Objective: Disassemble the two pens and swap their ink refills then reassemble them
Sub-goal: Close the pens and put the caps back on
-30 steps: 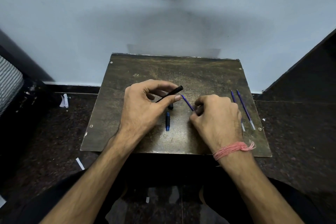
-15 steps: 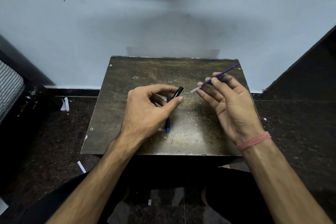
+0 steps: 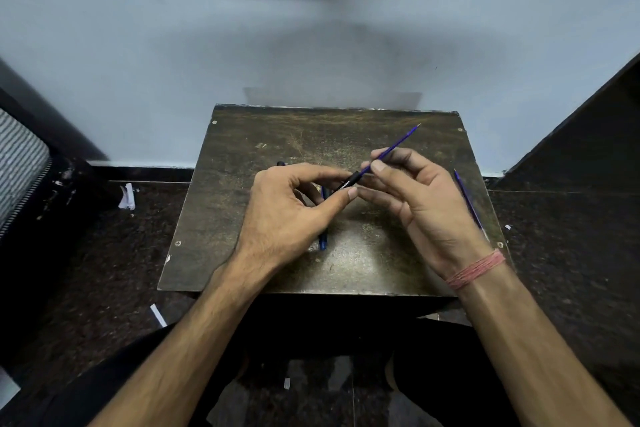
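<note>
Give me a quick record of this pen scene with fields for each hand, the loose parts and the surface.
left hand: pinches black pen barrel
right hand: pinches blue refill, lower end at the barrel's mouth
loose parts: blue pen piece under left hand; another refill beside right hand
surface: dark worn tabletop

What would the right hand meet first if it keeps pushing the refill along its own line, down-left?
The black barrel held by the left hand. The right hand pinches the blue refill, whose lower end appears to be at the barrel's mouth already; how deep it sits is unclear.
</note>
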